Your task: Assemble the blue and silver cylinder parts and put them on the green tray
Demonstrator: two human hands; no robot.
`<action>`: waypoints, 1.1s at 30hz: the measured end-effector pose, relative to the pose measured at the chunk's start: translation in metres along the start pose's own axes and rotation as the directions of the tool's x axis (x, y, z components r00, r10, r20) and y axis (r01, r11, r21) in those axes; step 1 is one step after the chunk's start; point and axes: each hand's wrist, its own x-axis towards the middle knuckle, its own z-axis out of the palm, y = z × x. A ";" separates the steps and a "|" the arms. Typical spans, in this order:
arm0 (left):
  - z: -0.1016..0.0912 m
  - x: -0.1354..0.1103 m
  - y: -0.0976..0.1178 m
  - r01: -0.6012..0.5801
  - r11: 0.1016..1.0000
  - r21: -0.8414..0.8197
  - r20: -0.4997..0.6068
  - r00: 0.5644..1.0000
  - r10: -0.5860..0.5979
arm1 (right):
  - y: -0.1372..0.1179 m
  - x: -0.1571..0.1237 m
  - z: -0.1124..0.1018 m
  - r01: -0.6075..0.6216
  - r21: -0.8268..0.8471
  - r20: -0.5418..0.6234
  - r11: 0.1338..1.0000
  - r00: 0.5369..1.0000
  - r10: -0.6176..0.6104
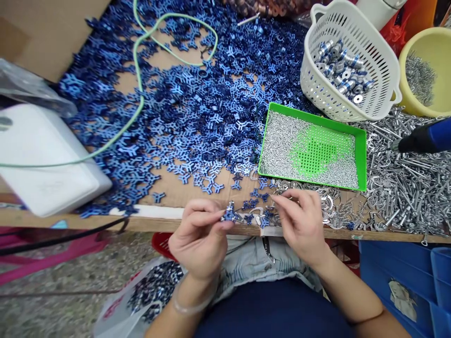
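Observation:
Between the thumb and fingers of my left hand (200, 234) is a blue three-armed metal bracket (229, 213), held over the table's front edge. Silvery bits show on its arms. My right hand (301, 220) is a little to the right, its thumb and fingertips pinched together; whatever they hold is too small to name. Small blue brackets (264, 220) and curved silver metal pieces (326, 202) lie on the cardboard between and beyond my hands. Just behind my right hand stands a green tray (313, 182) of tiny silver pins.
A large heap of blue brackets (197, 112) covers the table. A white basket (384, 75) holds assembled parts, beside a yellow bowl (442, 70). Silver bolts (405, 173) pile at right under a power screwdriver (423, 138). A pale green cord (137, 70) crosses a white box (45, 164).

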 end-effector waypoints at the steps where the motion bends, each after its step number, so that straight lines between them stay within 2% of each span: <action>1: -0.001 0.002 0.000 0.005 1.000 0.019 -0.020 1.000 -0.005 | 0.000 0.001 0.004 0.040 -0.074 0.047 0.996 0.998 -0.037; 3: -0.004 0.004 0.002 0.045 0.996 0.083 -0.052 0.998 -0.041 | 0.000 0.001 0.010 0.092 -0.177 0.111 0.980 0.991 -0.073; 5: -0.007 0.006 0.002 0.085 0.986 0.146 -0.082 0.994 -0.073 | 0.000 0.000 0.010 0.086 -0.214 0.118 0.973 0.991 -0.062; 11: -0.013 0.011 -0.008 0.003 0.990 0.138 -0.102 0.995 0.011 | 0.001 0.003 -0.003 -0.035 -0.095 0.069 0.995 0.997 0.041; 17: -0.015 0.011 -0.012 -0.025 0.992 0.120 -0.050 0.998 0.031 | -0.001 0.008 0.003 -0.023 -0.159 0.061 0.987 0.998 0.033; 25: -0.020 0.008 -0.014 -0.011 0.994 0.111 -0.009 1.000 0.012 | -0.015 0.005 0.007 0.021 0.036 0.249 0.999 0.968 -0.029; 33: -0.018 0.008 -0.014 -0.037 0.998 0.047 -0.027 0.999 0.038 | -0.021 0.002 0.015 0.103 -0.047 0.377 0.994 0.923 -0.077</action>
